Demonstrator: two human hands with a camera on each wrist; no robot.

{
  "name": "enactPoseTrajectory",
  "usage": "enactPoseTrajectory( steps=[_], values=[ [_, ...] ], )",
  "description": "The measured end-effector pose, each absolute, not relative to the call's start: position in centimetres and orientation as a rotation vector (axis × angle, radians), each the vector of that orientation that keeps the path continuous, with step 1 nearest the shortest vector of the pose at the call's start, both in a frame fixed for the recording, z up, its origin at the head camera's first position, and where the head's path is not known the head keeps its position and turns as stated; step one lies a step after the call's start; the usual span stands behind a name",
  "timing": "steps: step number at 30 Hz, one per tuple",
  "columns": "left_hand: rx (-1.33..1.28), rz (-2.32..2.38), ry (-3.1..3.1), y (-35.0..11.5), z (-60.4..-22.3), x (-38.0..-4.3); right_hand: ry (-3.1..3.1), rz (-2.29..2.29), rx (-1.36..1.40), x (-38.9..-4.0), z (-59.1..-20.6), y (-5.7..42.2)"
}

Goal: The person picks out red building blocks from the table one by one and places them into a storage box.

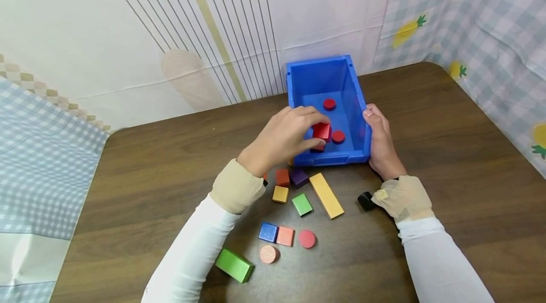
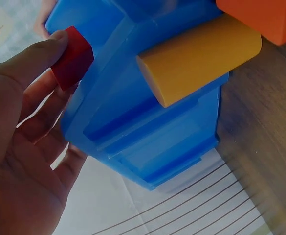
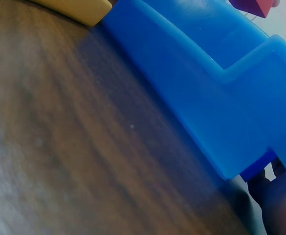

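Between the thumb and fingers of my left hand [image 1: 287, 137] is a red block [image 1: 322, 131], pinched above the front part of a blue bin [image 1: 317, 78]. The left wrist view shows the same red block [image 2: 74, 58] at the bin's rim. My right hand [image 1: 380, 139] grips the bin's right side, thumb over the rim; its fingers are largely hidden. Inside the bin lie one red disc [image 1: 329, 104] towards the back and another red disc [image 1: 338, 137] nearer the front. More red shows under the held block, partly covered by my left hand.
In front of the bin lie a long yellow block [image 1: 326, 196], a purple block [image 1: 299, 178], a green block [image 1: 302, 205] and several others. A larger green block [image 1: 234, 265] lies by my left sleeve. Beside the bin is a rounded yellow block [image 2: 196, 58]. A curtain [image 1: 239, 32] hangs behind.
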State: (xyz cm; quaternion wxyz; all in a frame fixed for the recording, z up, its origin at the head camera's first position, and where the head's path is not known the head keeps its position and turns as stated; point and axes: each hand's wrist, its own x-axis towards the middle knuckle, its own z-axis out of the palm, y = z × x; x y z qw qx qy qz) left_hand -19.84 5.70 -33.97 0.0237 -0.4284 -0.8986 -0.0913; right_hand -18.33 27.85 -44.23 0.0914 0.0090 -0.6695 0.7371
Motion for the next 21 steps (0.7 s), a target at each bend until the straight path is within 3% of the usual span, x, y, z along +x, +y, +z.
enactPoseTrajectory(
  steps=[21],
  values=[
    [-1.288,-0.286,-2.802,7.1,-34.0,-21.2,-2.001,2.19,0.006,-18.3,-44.1,27.9]
  ],
)
